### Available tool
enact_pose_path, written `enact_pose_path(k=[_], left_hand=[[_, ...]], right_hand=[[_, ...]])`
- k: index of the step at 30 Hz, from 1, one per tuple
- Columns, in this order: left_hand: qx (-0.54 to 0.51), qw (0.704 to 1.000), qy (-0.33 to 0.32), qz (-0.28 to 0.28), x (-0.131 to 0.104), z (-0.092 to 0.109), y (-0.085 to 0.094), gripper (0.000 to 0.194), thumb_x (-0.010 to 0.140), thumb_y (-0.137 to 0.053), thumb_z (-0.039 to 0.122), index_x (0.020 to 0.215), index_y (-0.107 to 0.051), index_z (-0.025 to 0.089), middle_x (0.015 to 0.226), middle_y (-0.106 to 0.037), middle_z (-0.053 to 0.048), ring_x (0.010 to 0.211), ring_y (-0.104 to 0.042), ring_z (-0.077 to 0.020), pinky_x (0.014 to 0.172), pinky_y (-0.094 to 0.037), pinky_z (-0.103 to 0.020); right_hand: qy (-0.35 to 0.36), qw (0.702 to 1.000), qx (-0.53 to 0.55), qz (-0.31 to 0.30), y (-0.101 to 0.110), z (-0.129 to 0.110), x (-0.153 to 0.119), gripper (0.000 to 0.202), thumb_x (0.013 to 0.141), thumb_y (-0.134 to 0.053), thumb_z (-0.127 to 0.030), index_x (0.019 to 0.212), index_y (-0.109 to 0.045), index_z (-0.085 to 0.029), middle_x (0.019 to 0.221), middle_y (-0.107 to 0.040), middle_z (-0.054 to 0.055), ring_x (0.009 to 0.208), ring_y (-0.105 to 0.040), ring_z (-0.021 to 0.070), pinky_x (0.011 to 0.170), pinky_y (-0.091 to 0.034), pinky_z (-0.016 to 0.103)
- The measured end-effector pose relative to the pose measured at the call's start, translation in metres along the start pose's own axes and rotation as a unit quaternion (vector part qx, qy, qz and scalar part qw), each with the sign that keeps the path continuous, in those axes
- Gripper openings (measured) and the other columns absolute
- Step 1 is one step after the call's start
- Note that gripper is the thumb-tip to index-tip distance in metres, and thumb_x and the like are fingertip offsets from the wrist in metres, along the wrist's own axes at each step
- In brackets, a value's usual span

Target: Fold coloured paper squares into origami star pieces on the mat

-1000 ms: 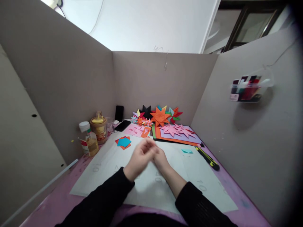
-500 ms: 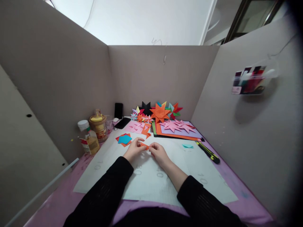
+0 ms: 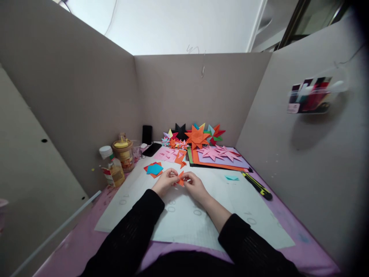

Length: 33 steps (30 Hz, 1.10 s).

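A small orange folded paper piece point(image 3: 181, 179) is held between both hands, above the white sheet point(image 3: 184, 227). My left hand point(image 3: 166, 181) pinches its left side. From the right, my right hand point(image 3: 196, 186) grips the other side with thumb and fingers. Just beyond my hands lie more orange folded pieces point(image 3: 180, 158) and a pink sheet point(image 3: 165, 154). Blue paper point(image 3: 154, 169) rests on red-orange paper to the left of my left hand. A light teal folded piece point(image 3: 231, 177) lies off to the right.
Paper stars point(image 3: 197, 137) stand at the back wall. Pink stars point(image 3: 211, 152) lie on stacked coloured sheets. A yellow-black cutter point(image 3: 257, 186) is at the right. Bottle point(image 3: 113, 171), jar point(image 3: 123, 156) and phone point(image 3: 152, 150) are at the left; grey walls enclose the table.
The orange piece has turned from lying flat and sideways to more upright, with points up and down. My fingers have shifted around it. The whole view has moved slightly.
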<state>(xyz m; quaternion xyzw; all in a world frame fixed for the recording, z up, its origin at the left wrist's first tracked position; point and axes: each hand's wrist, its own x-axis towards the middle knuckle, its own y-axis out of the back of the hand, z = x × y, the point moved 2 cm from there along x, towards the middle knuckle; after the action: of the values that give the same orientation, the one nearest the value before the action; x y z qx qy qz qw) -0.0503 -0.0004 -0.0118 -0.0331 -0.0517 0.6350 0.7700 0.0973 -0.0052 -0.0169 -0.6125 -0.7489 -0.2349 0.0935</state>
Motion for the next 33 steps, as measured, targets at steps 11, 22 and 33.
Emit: enact_pose_path(k=[11,22,33], left_hand=[[0.022,0.998,-0.040,-0.050,-0.004,0.011,0.001,0.029,0.067,-0.067,0.036,0.085,-0.060,0.014,0.080,-0.063,-0.005,0.070,-0.059,-0.0128,0.064,-0.046,-0.024],[0.193,0.966,-0.162,0.065,-0.006,0.014,-0.004,0.018,0.065,-0.069,0.032,0.071,-0.064,0.016,0.070,-0.065,-0.003,0.066,-0.058,-0.0156,0.063,-0.046,-0.027],[0.187,0.954,-0.222,0.077,-0.010,0.018,-0.006,0.013,0.067,-0.068,0.029,0.069,-0.064,0.016,0.080,-0.065,-0.007,0.076,-0.060,-0.0181,0.070,-0.049,-0.030]], right_hand=[[-0.024,0.998,0.020,0.055,0.008,0.000,0.003,0.010,0.068,-0.059,-0.024,0.074,-0.063,-0.018,0.079,-0.062,0.004,0.071,-0.055,0.0156,0.063,-0.042,0.026],[-0.052,0.988,0.119,0.089,0.008,0.006,0.005,0.018,0.069,-0.063,-0.033,0.075,-0.060,-0.017,0.073,-0.061,0.002,0.066,-0.054,0.0143,0.063,-0.043,0.026],[-0.042,0.982,0.160,0.094,0.007,-0.001,0.004,0.016,0.063,-0.067,-0.030,0.070,-0.058,-0.018,0.070,-0.060,0.001,0.067,-0.056,0.0154,0.067,-0.045,0.030]])
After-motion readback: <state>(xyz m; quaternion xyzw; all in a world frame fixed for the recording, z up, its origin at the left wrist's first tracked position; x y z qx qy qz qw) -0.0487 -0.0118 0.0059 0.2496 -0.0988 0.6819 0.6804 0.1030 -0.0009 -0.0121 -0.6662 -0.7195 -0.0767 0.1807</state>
